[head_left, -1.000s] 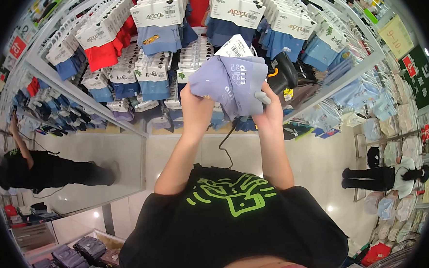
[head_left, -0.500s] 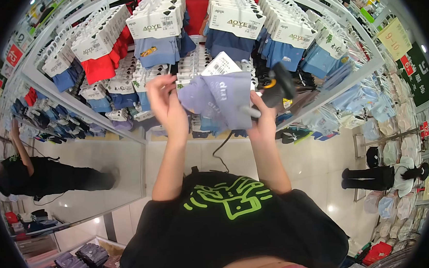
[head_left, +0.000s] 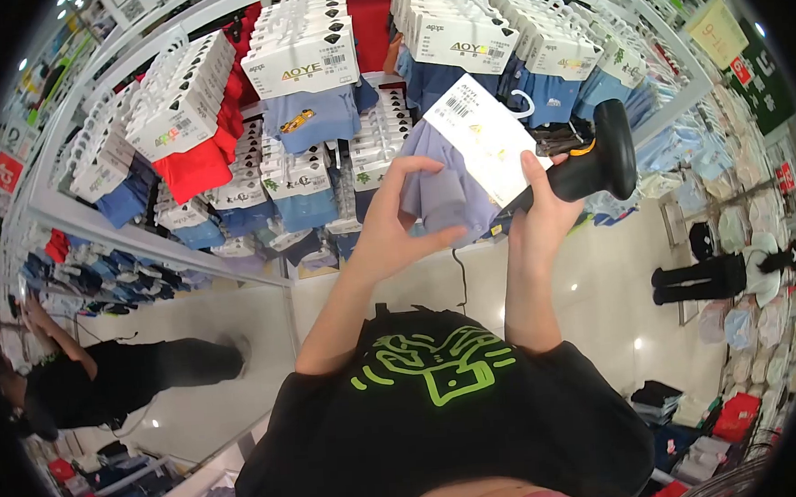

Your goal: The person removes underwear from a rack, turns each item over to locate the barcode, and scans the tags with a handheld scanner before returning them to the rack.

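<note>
A lavender pair of underpants (head_left: 471,186) hangs from a white header card (head_left: 475,136) with a barcode and a small plastic hook. My left hand (head_left: 401,221) is closed on the folded lavender fabric, fingers behind and thumb below. The thumb of my right hand (head_left: 543,223) presses on the card's right edge. In that same hand is a black barcode scanner (head_left: 607,152) with a yellow-orange ring, its head pointing up and right; its handle is mostly hidden behind the fingers and card. A dark cord (head_left: 460,277) hangs below the hands.
Rows of carded underpants on hooks fill the rack ahead, with red pairs (head_left: 198,169) and blue pairs (head_left: 310,121). A white frame bar (head_left: 145,227) slopes along the left, beside a mirror-like panel (head_left: 196,349) showing a dark-clothed figure. Another person (head_left: 715,277) stands at far right.
The underpants and card have turned so the card faces up toward me. My left hand, raised with loose fingers before, now grips the fabric. The scanner has swung to the right.
</note>
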Tool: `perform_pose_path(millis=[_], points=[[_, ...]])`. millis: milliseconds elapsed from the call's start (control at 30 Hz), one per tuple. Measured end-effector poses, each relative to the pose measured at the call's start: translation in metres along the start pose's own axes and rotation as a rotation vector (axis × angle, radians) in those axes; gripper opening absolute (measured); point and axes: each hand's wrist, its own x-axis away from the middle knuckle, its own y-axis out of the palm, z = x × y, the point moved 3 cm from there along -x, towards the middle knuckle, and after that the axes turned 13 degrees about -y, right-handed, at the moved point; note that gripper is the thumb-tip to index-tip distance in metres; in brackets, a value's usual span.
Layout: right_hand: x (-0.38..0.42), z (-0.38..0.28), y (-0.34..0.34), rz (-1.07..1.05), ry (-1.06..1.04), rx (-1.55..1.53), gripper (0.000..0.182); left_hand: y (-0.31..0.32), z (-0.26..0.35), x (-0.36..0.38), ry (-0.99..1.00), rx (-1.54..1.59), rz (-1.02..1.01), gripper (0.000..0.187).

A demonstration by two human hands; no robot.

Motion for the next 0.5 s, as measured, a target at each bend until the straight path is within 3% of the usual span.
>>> perform_pose_path(millis=[67, 133, 167, 233, 367, 433, 500], points=[[0.005, -0.003, 0.004, 0.091, -0.001, -0.054, 0.033, -0.007, -0.001, 0.0, -0.05, 0.127, -0.11, 0.039], [0.01, -0.002, 0.003, 0.117, -0.058, -0.028, 0.03, -0.021, -0.012, -0.003, -0.163, -0.029, -0.031, 0.026], [0.012, -0.003, 0.002, 0.036, -0.084, 0.162, 0.03, -0.02, -0.014, -0.003, -0.167, -0.026, -0.049, 0.026], [0.011, -0.001, -0.001, -0.153, -0.246, 0.484, 0.033, -0.022, -0.021, -0.005, -0.31, 0.307, 0.14, 0.021], [0.026, -0.006, -0.008, -0.161, -0.375, 0.716, 0.037, -0.023, -0.027, -0.006, -0.252, 0.194, 0.187, 0.023], [0.037, -0.004, -0.008, -0.3, -0.176, 0.492, 0.037, -0.022, -0.03, -0.004, -0.328, 0.216, 0.235, 0.024], [0.051, -0.01, 0.003, -0.387, -0.098, 0.482, 0.038, -0.021, -0.036, 0.003, -0.324, 0.182, 0.196, 0.023]])
